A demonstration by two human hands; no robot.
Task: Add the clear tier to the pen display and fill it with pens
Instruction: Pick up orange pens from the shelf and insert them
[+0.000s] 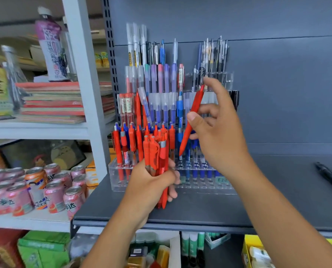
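I see a grey shelf point(200, 209) with a stepped pen display point(161, 84), clear tier point(200, 183) in front — partly filled. Left hand point(151, 182) grips a bundle of red pens point(154, 151); right hand point(221, 132) pinches one red pen point(192, 120) above the tier.

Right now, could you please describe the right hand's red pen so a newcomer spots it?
Find the clear pen display on the dark grey shelf. Before its blue pens, the right hand pinches one red pen, tilted, tip down. Unlike the red bundle in the left hand, it is alone.
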